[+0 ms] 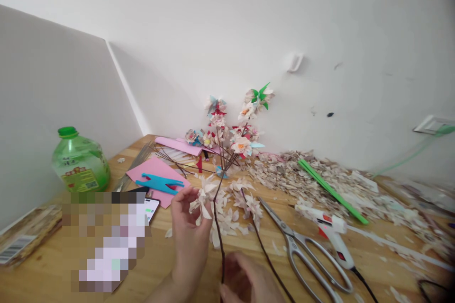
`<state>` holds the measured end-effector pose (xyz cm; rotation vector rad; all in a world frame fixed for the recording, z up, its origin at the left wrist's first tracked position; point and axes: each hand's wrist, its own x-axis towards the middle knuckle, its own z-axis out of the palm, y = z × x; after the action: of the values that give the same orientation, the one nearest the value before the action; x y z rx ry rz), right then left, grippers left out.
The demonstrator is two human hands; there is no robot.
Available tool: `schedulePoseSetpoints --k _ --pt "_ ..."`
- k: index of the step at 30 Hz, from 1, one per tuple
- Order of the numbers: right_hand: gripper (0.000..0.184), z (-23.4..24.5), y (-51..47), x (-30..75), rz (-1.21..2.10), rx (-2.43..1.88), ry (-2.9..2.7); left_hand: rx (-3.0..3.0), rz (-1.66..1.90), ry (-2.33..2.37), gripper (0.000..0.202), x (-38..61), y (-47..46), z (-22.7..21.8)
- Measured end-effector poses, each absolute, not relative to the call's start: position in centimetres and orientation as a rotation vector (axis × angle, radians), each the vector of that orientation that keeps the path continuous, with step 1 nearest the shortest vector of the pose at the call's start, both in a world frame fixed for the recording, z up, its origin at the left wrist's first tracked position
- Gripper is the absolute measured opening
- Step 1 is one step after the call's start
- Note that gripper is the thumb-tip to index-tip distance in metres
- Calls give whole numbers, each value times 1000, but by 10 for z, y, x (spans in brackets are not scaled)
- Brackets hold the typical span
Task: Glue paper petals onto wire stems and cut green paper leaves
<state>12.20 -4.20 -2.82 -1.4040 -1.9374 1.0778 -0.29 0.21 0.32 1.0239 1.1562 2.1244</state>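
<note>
My left hand [190, 232] has its fingers curled round a white petal flower [205, 199]. Closed on the lower part of a thin dark brown stem [218, 225] is my right hand [250, 281]. That stem runs upright just beside the left fingertips; whether the flower is fixed to it I cannot tell. Loose white petals [227, 220] lie behind and beside the left hand. Another dark stem [266, 248] with a pale flower [250, 208] at its end rests on the table to the right.
Metal scissors [289, 232] and a white glue gun [332, 232] lie to the right, before a heap of dried petals [284, 175]. Finished flowers [241, 144] stand at the back. A green bottle [80, 161], pink paper [159, 173] and a phone [152, 208] are at left.
</note>
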Motion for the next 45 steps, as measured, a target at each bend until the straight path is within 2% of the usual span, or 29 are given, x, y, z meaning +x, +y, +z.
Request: schedulePoseSetpoints --k 2,5,12,24,30,45 --pt "24 -14 -39 127 995 -1380 -1916 1022 2117 1169 32 -4 2 3" --pt "20 -1 -34 150 886 -1404 -1855 1003 2110 1193 33 -5 3 3" --pt "21 -5 -34 215 848 -1620 -1824 981 2041 1224 30 -2 2 1" --pt "24 19 10 102 953 -1301 -1701 957 2022 1225 34 -3 4 -1" --pt "17 30 12 94 929 -1224 -1634 934 2035 1182 33 -6 3 0" --pt "15 32 15 89 982 -1224 -1611 974 2062 1168 33 -5 3 -1"
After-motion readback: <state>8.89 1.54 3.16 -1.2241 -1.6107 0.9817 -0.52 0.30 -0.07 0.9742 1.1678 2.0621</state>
